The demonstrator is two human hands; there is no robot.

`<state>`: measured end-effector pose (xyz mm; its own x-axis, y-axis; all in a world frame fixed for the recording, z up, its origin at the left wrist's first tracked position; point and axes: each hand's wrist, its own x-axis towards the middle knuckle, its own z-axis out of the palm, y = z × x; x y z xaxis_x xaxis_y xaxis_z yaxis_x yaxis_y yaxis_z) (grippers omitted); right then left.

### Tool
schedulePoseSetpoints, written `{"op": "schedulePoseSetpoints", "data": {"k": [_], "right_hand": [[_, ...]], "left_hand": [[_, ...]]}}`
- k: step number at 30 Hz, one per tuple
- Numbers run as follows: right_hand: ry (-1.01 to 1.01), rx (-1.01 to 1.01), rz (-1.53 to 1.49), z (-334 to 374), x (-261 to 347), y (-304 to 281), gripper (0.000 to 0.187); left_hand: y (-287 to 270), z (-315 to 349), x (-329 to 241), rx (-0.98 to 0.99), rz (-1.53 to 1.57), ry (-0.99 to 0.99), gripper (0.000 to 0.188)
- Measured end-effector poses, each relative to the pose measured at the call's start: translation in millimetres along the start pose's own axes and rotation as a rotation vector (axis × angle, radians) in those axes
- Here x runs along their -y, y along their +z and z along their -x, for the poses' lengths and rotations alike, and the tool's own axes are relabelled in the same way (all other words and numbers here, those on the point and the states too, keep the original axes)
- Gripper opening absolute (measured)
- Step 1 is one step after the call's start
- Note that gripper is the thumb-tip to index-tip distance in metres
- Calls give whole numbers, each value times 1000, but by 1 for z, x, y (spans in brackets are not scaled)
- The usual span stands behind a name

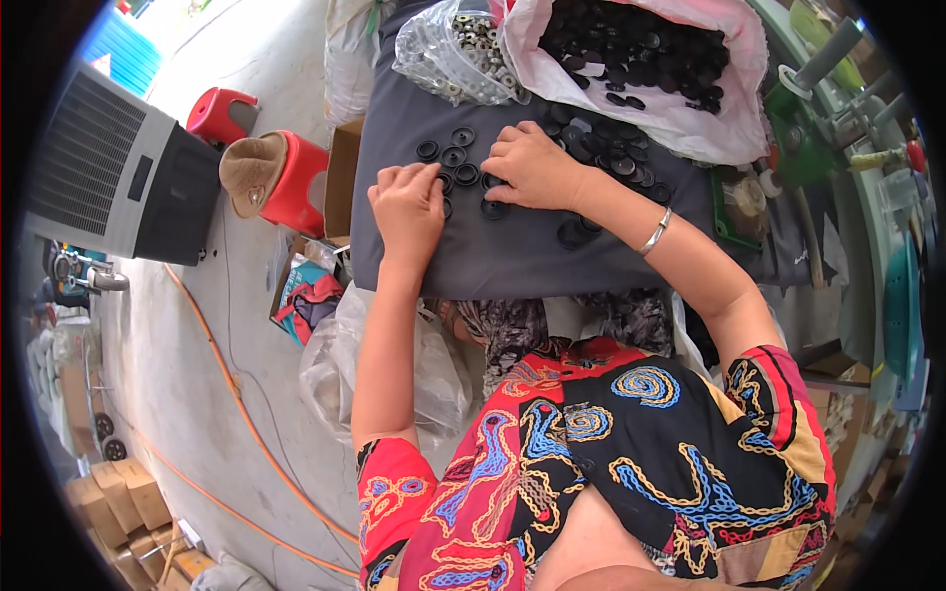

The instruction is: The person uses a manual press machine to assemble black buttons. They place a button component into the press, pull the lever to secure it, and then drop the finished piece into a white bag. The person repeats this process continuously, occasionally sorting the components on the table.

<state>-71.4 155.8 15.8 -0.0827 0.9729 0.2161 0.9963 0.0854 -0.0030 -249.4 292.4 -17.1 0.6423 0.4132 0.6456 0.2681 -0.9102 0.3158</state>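
Small black round caps (453, 157), some shaped like rings, lie loosely on a dark grey cloth (483, 258) spread over the table. My left hand (406, 212) is at the left side of this group, fingers curled and pressed together beside the caps; what its fingertips hold is hidden. From the right, my right hand (537, 167) reaches in with bent fingers closed on a black cap (495, 209). Behind that wrist is a heap of flat black discs (623, 158). A few more black pieces (574, 232) sit under my right forearm.
At the back stand a clear bag of metal-coloured small parts (478, 49) and a white sack (552, 89) full of black discs. Green machinery (803, 128) borders the right side. Red stools (296, 182), a grey air cooler (108, 163) and an orange hose (232, 379) are left of the table.
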Motion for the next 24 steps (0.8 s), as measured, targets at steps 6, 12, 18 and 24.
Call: {"op": "schedulePoseSetpoints", "data": {"k": [6, 12, 18, 24], "right_hand": [[39, -60, -68, 2, 2, 9, 33], [203, -240, -74, -19, -7, 17, 23], [305, -44, 4, -41, -10, 22, 19], [234, -92, -107, -63, -12, 35, 20]], "left_hand": [[-5, 20, -8, 92, -13, 120, 27], [-5, 11, -18, 110, -47, 136, 35], [9, 9, -14, 272, -211, 179, 41], [9, 7, 2, 235, -157, 140, 35]]}}
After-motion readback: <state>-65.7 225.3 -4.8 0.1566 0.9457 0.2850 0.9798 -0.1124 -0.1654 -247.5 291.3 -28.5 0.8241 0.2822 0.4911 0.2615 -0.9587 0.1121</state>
